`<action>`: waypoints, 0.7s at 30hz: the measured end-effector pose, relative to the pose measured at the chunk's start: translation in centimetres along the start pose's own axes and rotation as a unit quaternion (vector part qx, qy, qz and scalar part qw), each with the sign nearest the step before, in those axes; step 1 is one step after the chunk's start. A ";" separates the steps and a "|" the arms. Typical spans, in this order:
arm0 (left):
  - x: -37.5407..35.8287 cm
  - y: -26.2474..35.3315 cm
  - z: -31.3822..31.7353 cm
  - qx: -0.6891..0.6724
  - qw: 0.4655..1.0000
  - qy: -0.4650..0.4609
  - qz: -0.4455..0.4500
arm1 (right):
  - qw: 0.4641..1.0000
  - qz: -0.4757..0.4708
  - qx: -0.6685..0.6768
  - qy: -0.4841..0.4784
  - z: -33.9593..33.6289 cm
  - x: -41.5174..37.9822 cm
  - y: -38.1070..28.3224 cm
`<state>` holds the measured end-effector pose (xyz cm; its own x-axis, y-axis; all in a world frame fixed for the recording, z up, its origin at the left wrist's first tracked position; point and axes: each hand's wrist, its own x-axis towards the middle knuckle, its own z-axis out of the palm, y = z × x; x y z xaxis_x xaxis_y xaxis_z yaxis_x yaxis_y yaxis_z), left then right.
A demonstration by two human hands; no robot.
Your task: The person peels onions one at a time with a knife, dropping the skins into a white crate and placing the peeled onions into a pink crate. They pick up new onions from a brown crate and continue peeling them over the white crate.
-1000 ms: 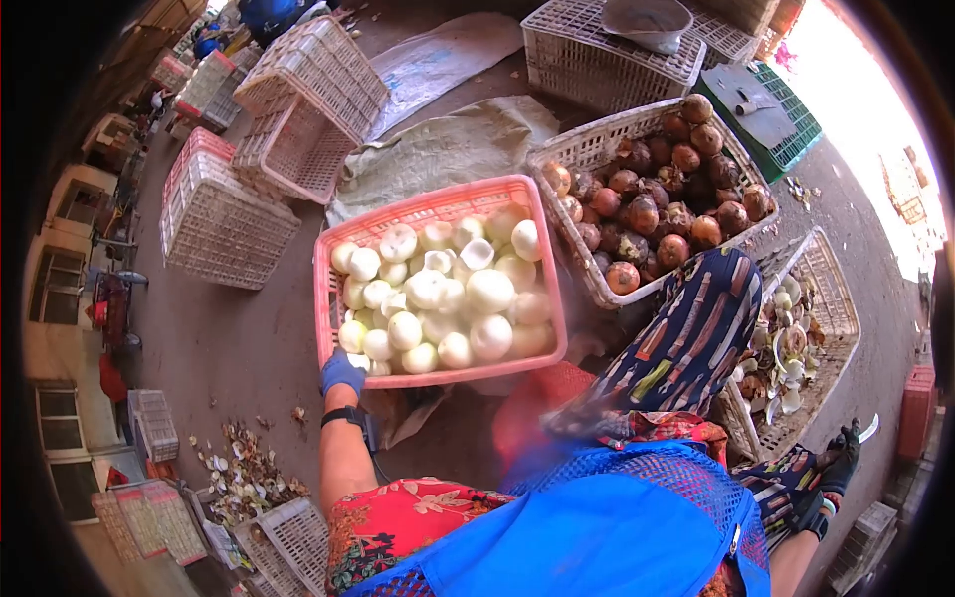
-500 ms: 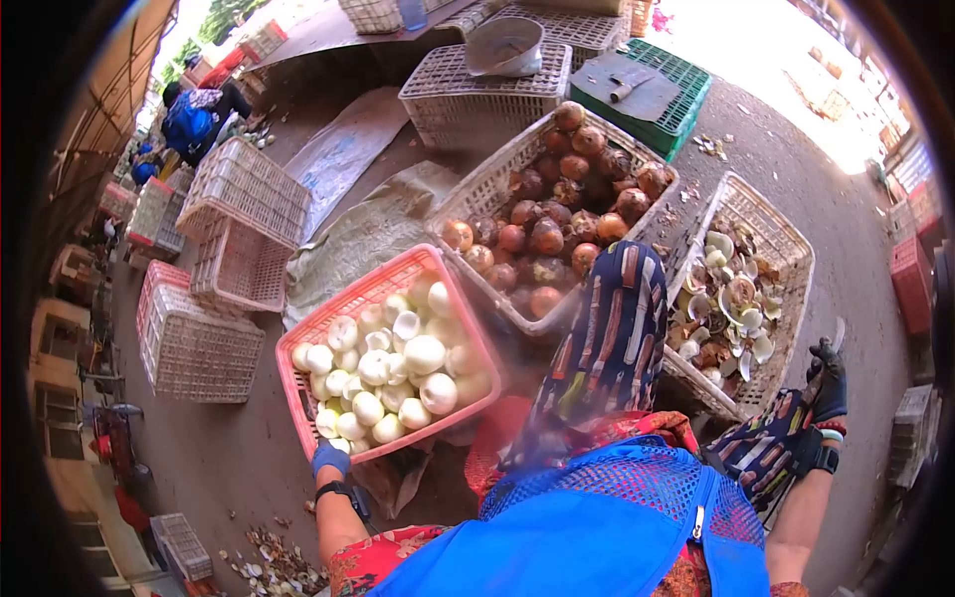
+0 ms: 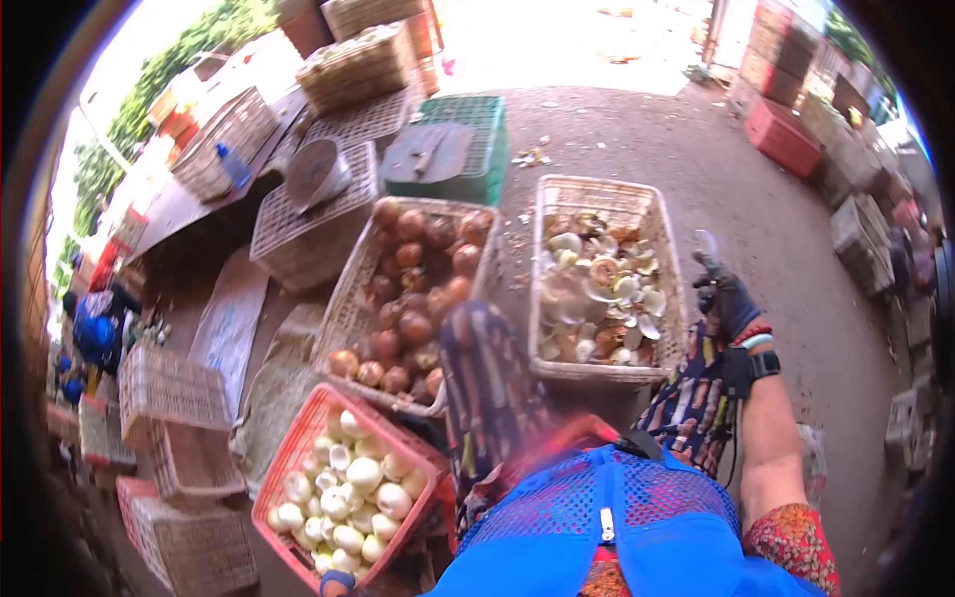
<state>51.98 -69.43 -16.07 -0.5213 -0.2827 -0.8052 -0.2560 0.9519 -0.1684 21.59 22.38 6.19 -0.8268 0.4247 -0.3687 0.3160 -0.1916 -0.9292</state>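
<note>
A pink crate point(image 3: 271, 476) of peeled white onions point(image 3: 364, 474) stands tilted at lower left. My left hand point(image 3: 338, 580), in a blue glove, is at its bottom rim, mostly cut off by the frame edge, its fingers hidden. My right hand point(image 3: 728, 298), in a dark glove, is beside my right knee, fingers closed round a small knife whose pale blade point(image 3: 707, 244) points up. A white crate point(image 3: 489, 261) of unpeeled onions point(image 3: 413, 326) lies beyond my left knee. Another white crate point(image 3: 665, 214) with onion skins and scraps point(image 3: 604, 271) is left of my right hand.
Behind the onions are a green crate point(image 3: 489, 149) with a flat sheet and a tool on top, and a crate bearing a metal bowl point(image 3: 316, 171). Empty crates point(image 3: 177, 388) are stacked at left. A person in blue point(image 3: 96, 333) is far left. More crates point(image 3: 782, 134) line the right.
The view has turned to the right, so the crates appear further left. My right hand with the knife has come up and inward. My left hand is still by the pink crate's rim, now nearly out of frame.
</note>
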 end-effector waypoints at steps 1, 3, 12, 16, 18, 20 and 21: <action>-0.4 1.5 -2.6 -0.017 0.997 0.005 -0.074 | 0.996 0.067 0.048 -0.021 -1.2 1.7 1.0; -1.6 8.2 -10.0 -0.099 0.970 0.134 -0.178 | 0.983 0.080 0.106 -0.129 -1.6 3.0 2.2; -13.6 41.4 -36.8 -0.253 0.692 0.510 0.444 | 0.915 -0.139 -0.225 -0.303 5.1 0.9 1.6; -18.4 56.9 -42.1 -0.016 0.578 0.531 0.619 | 0.798 -0.216 -0.531 -0.186 7.8 -1.4 -1.2; -19.1 62.9 -42.3 0.035 0.563 0.509 0.650 | 0.773 -0.237 -0.565 -0.161 8.3 -1.2 -0.8; -17.9 67.3 -41.8 0.075 0.563 0.471 0.675 | 0.752 -0.253 -0.589 -0.153 8.4 -0.7 -1.1; -17.0 69.3 -41.2 0.091 0.549 0.487 0.673 | 0.747 -0.235 -0.604 -0.149 8.6 -0.6 -1.7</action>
<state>9.53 -3.56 9.36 -0.3488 0.8467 0.4018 0.9345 0.3468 0.0804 17.57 14.79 8.24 -0.9886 -0.0563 -0.1397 -0.0014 0.9309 -0.3653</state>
